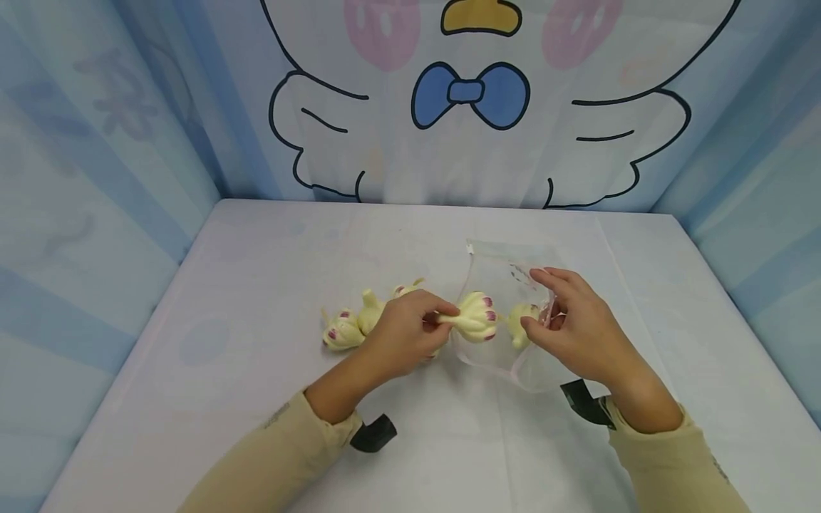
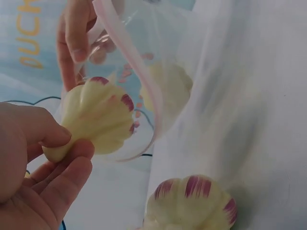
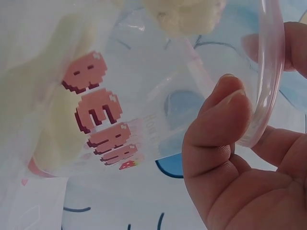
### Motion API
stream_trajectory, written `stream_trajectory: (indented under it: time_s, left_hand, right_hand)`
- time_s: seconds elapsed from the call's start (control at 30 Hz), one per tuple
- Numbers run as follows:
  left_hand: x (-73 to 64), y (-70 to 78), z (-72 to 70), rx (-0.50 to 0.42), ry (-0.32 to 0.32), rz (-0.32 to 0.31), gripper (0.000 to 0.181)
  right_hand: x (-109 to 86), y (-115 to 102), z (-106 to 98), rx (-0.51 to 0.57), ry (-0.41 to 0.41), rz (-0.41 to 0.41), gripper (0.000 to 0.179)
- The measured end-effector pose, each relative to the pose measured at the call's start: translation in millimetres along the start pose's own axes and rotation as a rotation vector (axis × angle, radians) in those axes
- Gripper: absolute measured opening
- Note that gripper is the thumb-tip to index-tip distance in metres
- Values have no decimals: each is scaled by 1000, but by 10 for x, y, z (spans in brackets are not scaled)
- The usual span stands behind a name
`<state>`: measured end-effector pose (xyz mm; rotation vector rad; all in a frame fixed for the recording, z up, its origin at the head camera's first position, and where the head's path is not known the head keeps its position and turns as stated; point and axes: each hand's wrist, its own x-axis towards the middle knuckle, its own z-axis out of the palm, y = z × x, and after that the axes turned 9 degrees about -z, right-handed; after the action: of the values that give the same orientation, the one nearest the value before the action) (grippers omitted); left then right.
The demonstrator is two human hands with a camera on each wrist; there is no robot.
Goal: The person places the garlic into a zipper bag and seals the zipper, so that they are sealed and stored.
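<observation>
My left hand [image 1: 410, 331] pinches a pale yellow garlic bulb [image 1: 477, 317] by its stem, between thumb and fingers. The bulb's purple-tipped end points right, at the mouth of a clear zip bag [image 1: 494, 367] with a pink rim. My right hand [image 1: 586, 324] grips that rim, its thumb and fingers on either side of the pink strip [image 3: 271, 57]. Another garlic bulb [image 2: 168, 88] shows through the clear plastic inside the bag. Pink block lettering [image 3: 98, 110] is printed on the bag's side.
Left of the bag, several more garlic bulbs [image 1: 343, 331] lie in a cluster on the white tabletop [image 1: 192, 413], partly hidden behind my left hand. A curtain [image 1: 474, 157] with a cartoon figure hangs behind the table, with blue curtains at both sides.
</observation>
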<state>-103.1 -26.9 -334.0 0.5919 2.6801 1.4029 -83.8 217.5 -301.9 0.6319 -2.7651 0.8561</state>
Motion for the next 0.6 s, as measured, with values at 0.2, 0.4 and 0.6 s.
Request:
stream_trajectory:
  time_s: [0.2, 0.4, 0.6]
  left_hand:
    - [121, 108, 129, 222, -56, 37, 23]
    - [201, 181, 230, 334, -97, 48, 25]
    - [228, 187, 312, 346, -127, 29, 24]
  right_hand:
    - [8, -25, 6, 10, -13, -18, 60]
    - [9, -30, 14, 25, 6, -94, 60]
    - [11, -40, 53, 50, 15, -128, 60]
